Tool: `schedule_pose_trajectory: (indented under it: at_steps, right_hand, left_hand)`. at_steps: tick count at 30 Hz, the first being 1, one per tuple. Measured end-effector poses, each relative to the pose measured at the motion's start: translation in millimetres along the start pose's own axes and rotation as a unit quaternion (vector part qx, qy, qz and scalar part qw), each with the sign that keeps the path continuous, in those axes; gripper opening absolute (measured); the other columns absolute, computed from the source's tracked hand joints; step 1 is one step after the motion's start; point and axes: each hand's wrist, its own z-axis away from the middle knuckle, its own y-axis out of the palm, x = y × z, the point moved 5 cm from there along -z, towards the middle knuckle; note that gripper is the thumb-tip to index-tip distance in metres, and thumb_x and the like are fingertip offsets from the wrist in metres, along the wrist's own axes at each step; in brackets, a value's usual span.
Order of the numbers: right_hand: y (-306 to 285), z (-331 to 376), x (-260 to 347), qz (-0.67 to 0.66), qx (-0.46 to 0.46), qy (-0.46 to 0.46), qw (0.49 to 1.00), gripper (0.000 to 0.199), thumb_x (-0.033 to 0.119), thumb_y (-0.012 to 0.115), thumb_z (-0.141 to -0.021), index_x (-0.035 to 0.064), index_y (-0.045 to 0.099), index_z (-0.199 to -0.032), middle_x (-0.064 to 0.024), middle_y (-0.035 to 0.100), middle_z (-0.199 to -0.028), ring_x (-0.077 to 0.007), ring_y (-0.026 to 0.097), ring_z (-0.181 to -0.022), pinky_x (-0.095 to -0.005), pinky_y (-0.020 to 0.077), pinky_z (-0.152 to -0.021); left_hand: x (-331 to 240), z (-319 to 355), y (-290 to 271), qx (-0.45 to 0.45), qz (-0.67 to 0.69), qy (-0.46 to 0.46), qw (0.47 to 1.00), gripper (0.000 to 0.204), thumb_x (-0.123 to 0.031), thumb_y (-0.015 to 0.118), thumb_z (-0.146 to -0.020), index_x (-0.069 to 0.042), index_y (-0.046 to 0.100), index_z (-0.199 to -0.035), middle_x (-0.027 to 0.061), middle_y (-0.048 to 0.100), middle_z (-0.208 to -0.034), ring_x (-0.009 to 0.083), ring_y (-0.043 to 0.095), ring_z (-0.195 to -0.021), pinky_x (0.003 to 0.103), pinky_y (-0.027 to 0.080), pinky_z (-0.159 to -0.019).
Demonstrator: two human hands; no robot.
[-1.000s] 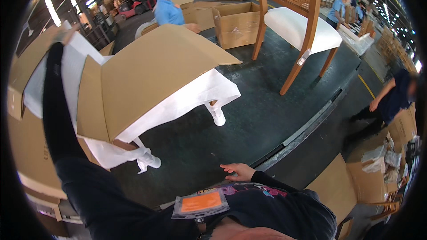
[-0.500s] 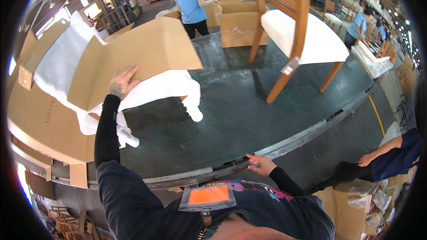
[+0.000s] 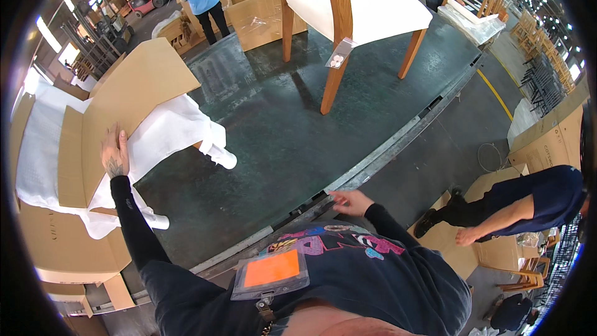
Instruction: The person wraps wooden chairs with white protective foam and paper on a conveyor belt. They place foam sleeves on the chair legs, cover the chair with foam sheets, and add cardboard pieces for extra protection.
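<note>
Two hands, left hand (image 3: 114,157) fingers flat on cardboard flap (image 3: 127,102), right hand (image 3: 351,201) spread on dark workbench (image 3: 280,124) edge, warehouse.

Hidden and cut off
Cardboard flap (image 3: 134,96) covers most of the white-wrapped chair (image 3: 171,134); the wooden chair (image 3: 354,6) loses its back at the top edge.

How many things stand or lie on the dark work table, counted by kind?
Wooden chair with white seat: 1
Chair wrapped in white foam sheet: 1
Large cardboard sheet under the left hand: 1
Total: 3
</note>
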Motion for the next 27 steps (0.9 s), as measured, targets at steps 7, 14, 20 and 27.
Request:
schedule_pose_trajectory:
  at_steps: [7,14,20,27]
  right_hand:
    - [-240.4,-34.7,-20.2,-0.064,-0.355,-0.051,0.931,0.053,0.015,0.074,-0.088,0.0056,0.057,-0.137,-0.0068,0.071,-0.107,-0.0129,0.067,-0.095,-0.0302,0.054,-0.086]
    - [-517.1,-92.5,34.9,0.092,-0.578,-0.17,0.793,0.045,0.017,0.068,-0.092,0.0024,0.057,-0.134,-0.0162,0.07,-0.114,-0.0221,0.069,-0.102,-0.0308,0.0539,-0.086]
    - [-626.2,-188.4,46.2,0.326,-0.487,-0.161,0.794,0.051,0.04,0.053,-0.097,0.0119,0.055,-0.139,-0.0176,0.053,-0.143,-0.0362,0.043,-0.139,-0.0593,0.0227,-0.116]
    - [-612.5,-207.1,28.7,0.375,-0.526,-0.202,0.736,0.049,0.041,0.056,-0.09,0.0181,0.063,-0.132,-0.0129,0.058,-0.139,-0.0337,0.046,-0.137,-0.0562,0.0239,-0.116]
  left_hand:
    - [-187.0,0.2,-5.6,-0.155,0.247,0.107,0.951,0.03,-0.008,0.066,-0.089,-0.004,0.066,-0.118,0.0147,0.067,-0.123,0.0334,0.055,-0.129,0.052,0.031,-0.115]
    - [-453.5,-82.3,30.2,-0.002,0.561,0.075,0.824,0.074,-0.026,0.084,-0.08,0.002,0.048,-0.138,0.0212,0.061,-0.133,0.0293,0.057,-0.128,0.04,0.043,-0.108]
    - [-576.2,-169.2,93.3,-0.157,0.638,-0.086,0.749,0.087,-0.019,0.088,-0.074,0.0,0.034,-0.139,0.0184,0.057,-0.123,0.0251,0.06,-0.111,0.039,0.05,-0.096]
    - [-580.2,-164.7,106.0,-0.148,0.615,-0.221,0.742,0.028,-0.009,0.075,-0.08,0.004,0.06,-0.099,0.0077,0.068,-0.081,0.016,0.066,-0.072,0.031,0.053,-0.067]
